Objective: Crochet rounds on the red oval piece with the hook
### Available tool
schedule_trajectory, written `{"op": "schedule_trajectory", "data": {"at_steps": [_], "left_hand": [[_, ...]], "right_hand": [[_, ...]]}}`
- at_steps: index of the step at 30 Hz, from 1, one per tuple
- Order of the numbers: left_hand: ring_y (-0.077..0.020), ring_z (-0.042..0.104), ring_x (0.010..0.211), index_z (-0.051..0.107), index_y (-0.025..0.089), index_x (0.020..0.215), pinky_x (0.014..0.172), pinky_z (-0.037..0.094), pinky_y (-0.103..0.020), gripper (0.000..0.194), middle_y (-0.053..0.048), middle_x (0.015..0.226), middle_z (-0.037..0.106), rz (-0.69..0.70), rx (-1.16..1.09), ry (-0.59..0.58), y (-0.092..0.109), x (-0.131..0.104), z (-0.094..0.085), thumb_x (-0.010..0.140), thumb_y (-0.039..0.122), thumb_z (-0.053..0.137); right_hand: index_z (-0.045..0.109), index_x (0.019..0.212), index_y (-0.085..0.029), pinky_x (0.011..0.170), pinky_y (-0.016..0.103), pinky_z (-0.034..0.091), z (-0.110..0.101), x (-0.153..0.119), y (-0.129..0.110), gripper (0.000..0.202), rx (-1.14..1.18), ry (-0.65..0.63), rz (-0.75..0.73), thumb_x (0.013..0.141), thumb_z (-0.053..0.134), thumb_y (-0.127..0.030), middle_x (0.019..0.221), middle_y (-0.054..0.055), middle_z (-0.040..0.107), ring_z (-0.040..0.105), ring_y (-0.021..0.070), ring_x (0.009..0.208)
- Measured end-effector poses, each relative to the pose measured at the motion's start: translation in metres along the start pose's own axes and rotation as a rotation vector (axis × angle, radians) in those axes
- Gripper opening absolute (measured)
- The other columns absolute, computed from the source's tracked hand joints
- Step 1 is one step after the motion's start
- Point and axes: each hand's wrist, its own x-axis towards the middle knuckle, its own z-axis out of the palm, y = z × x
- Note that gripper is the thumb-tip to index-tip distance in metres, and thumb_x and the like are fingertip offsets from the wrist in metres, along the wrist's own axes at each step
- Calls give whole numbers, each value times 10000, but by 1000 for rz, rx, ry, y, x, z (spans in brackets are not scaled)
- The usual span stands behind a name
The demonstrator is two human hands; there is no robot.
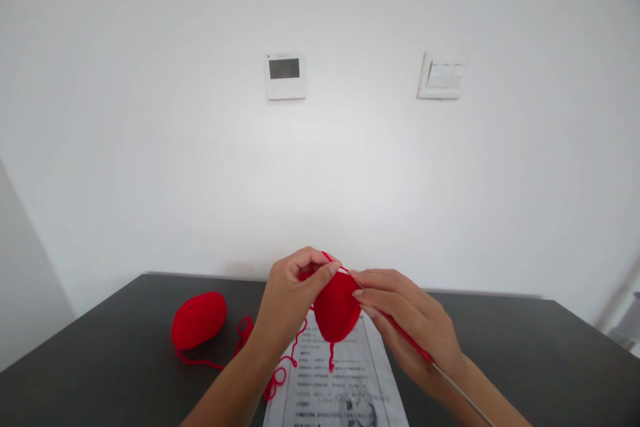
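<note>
A small rounded piece of red yarn work (pixel 337 310) is held up above the printed sheet, with a short yarn tail (pixel 331 357) hanging from its lower end. My left hand (pixel 295 287) pinches its upper left edge between thumb and fingers, and a strand of yarn runs over the index finger. A long thin needle (pixel 463 395) lies in my right hand (pixel 413 317), red near the fingers and silver toward the back. Its front end meets the top edge of the piece, where my fingertips partly hide it. Whether the tip is hooked I cannot tell.
A red yarn ball (pixel 199 320) rests on the dark table (pixel 130 360) at the left. Loose loops of yarn (pixel 276 381) trail from it beside my left forearm. Under my hands lies a printed sheet (pixel 320 400). The white wall behind carries a thermostat (pixel 285 88) and a light switch (pixel 442 76).
</note>
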Motion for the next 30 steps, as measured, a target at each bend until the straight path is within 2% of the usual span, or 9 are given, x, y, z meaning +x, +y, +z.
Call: {"op": "schedule_trajectory", "data": {"at_steps": [2,6,9,11,14,17,21,24,30], "left_hand": [[-92,499,523,622,159,647,544,397,-213,165,23,592,617,-72,-150,-27,-1,0,0,696,300,692],[-64,473,458,618,142,607,488,356,-183,164,33,508,587,-253,-401,-153,-2,5,-6,610,246,746],[-68,475,435,638,129,594,450,335,-182,146,14,496,594,-380,-458,-259,-3,9,-11,571,217,753],[-78,507,461,657,118,602,460,350,-184,142,-8,536,626,-415,-455,-313,-3,9,-12,558,207,759],[-94,554,518,700,113,664,511,391,-194,146,-37,605,673,-393,-439,-348,-4,8,-12,599,234,751],[-92,551,511,743,134,813,529,396,-198,195,-36,604,686,-375,-420,-364,-5,6,-13,674,263,695],[-121,603,614,738,147,930,630,443,-233,290,-42,706,715,-301,-387,-403,-6,4,-17,655,222,687],[-130,629,670,691,166,1061,679,454,-246,436,-41,788,723,-315,-322,-467,-5,4,-18,629,183,749],[-137,640,715,676,183,1086,717,461,-259,461,-44,833,714,-307,-300,-513,-6,5,-19,636,179,773]], "right_hand": [[592,1109,-171,804,368,568,2,-2,1,309,-42,19,-46,847,512,-30,1074,137,675,635,216,1003],[590,1108,-150,812,378,563,1,-2,2,287,-44,5,-132,854,520,-38,1087,156,668,610,226,1045],[601,1075,-157,795,340,564,-3,3,1,246,78,-40,-114,871,515,-49,1058,140,677,615,200,1014],[608,1057,-152,801,324,559,-6,6,1,224,174,-77,-96,879,512,-54,1045,133,679,616,189,1003],[615,1036,-152,825,326,550,-9,7,2,208,264,-126,-63,883,510,-58,1046,123,679,612,186,1012],[614,1040,-158,850,338,539,-10,5,4,218,270,-154,-42,881,507,-54,1062,117,671,605,188,1032],[618,1047,-161,853,332,535,-11,3,6,211,234,-168,-46,885,513,-75,1049,112,664,602,185,1036],[626,1035,-165,854,333,532,-11,4,6,185,211,-159,-64,891,527,-104,1033,106,666,598,184,1033],[638,1026,-153,852,337,536,-10,9,4,177,133,-133,-112,892,534,-105,1044,115,672,587,191,1051]]}}
